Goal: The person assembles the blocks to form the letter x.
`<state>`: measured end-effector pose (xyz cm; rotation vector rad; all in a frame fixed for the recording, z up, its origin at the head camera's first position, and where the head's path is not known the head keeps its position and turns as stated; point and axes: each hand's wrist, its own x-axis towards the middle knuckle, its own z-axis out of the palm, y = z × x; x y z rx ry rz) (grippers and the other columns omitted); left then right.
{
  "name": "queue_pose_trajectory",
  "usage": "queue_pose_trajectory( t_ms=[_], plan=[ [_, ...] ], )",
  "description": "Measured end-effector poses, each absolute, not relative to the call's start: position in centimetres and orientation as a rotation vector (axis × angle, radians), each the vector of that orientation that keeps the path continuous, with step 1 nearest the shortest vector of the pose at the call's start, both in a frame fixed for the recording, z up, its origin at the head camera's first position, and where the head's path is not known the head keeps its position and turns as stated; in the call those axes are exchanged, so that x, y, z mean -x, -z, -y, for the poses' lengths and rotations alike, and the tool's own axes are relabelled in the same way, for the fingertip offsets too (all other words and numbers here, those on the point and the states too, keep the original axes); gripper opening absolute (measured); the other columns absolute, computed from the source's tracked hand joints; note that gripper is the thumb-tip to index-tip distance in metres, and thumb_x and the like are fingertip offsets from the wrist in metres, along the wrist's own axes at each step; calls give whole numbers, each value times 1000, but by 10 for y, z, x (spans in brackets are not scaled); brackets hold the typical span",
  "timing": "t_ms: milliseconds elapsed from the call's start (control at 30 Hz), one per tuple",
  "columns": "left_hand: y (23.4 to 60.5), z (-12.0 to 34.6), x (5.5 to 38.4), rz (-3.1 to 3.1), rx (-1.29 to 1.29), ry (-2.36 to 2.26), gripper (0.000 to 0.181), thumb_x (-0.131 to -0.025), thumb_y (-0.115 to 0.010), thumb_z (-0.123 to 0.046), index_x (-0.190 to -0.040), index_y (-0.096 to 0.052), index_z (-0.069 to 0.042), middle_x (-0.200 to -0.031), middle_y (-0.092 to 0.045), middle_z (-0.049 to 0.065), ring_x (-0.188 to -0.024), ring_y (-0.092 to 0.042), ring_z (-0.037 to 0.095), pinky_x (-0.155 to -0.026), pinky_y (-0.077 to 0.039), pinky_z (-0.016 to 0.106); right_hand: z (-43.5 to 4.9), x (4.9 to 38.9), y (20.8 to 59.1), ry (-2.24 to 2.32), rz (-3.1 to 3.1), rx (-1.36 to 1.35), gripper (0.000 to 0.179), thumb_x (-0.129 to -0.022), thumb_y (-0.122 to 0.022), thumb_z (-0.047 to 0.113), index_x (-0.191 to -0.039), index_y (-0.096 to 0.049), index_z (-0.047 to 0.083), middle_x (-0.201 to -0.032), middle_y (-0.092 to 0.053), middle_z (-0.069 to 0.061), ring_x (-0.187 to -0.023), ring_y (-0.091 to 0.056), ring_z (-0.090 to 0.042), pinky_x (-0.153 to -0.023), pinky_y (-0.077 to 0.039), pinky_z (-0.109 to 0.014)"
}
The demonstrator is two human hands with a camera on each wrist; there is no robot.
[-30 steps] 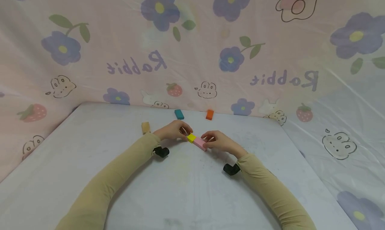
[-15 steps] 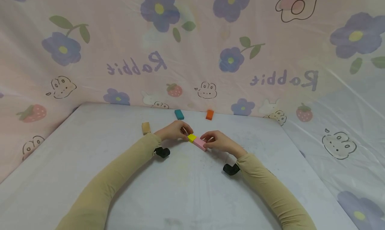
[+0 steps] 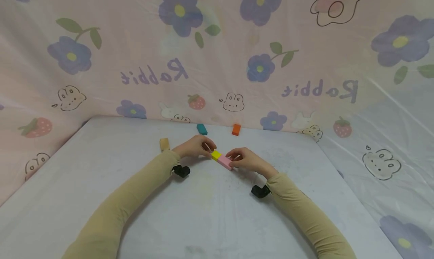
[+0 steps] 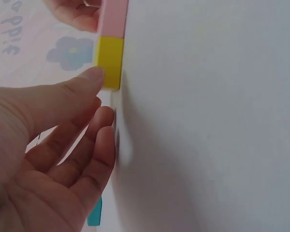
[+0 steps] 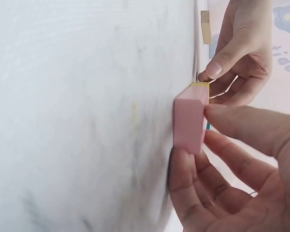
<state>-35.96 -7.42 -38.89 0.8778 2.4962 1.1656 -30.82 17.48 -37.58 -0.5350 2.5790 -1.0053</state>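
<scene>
Pinching a pink block (image 3: 225, 162) with right hand (image 3: 250, 160), abutting a yellow block (image 3: 216, 155) on white table (image 3: 196, 217); touching yellow with thumb of left hand (image 3: 194, 146), leaving any pinch there unclear.

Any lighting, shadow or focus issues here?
Head view: dim, fairly even light, soft shadow beside the left beige fabric sleeve; left wrist view: broad, soft-edged shadow on the white tabletop; right wrist view: pale floral backdrop washed out, pink rectangular block clearer.

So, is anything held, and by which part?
The right hand holds the pink block near its outer end; the left hand touches the yellow block near its outer end, though its grip is unclear.
</scene>
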Motion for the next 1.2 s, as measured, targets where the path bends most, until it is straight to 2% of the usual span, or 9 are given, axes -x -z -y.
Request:
queue_pose_trajectory(
  t_ms=[167,467,633,900,1200],
  plan=[
    [387,85,362,-2466,-889,-1227,36,-84,-73,-5,-119,-65,-1,-110,-66,7,-98,-62,19,-86,-50,28,-175,308,377,999,-2585,544,30,-90,-67,15,-120,-64,11,-103,-62,-3,-92,-57,-21,-80,-49,-32],
    [369,106,352,-2430,-898,-1326,37,-86,-70,-3,-121,-62,3,-118,-62,19,-104,-62,26,-91,-48,33,-177,310,379,1019,-2570,566,29,-90,-66,14,-119,-64,10,-103,-61,-4,-90,-57,-21,-77,-49,-31],
    [358,126,351,-2427,-861,-1384,35,-84,-73,-6,-119,-65,-4,-118,-63,16,-104,-62,23,-89,-49,32,-178,309,378,1019,-2570,579,30,-90,-66,15,-120,-64,10,-104,-61,-4,-92,-56,-21,-77,-49,-30],
    [345,160,351,-2476,-885,-1412,36,-86,-72,-9,-120,-63,-5,-117,-64,10,-108,-61,26,-90,-49,35,-180,311,378,1021,-2560,596,30,-91,-66,16,-120,-64,11,-104,-61,-4,-93,-56,-21,-79,-49,-31],
    [340,184,348,-2453,-887,-1424,44,-84,-72,-1,-126,-58,-3,-125,-59,15,-113,-57,30,-94,-47,36,-180,312,380,1024,-2557,597,29,-91,-65,16,-120,-64,11,-105,-61,-4,-92,-56,-21,-79,-49,-30]
  ],
)
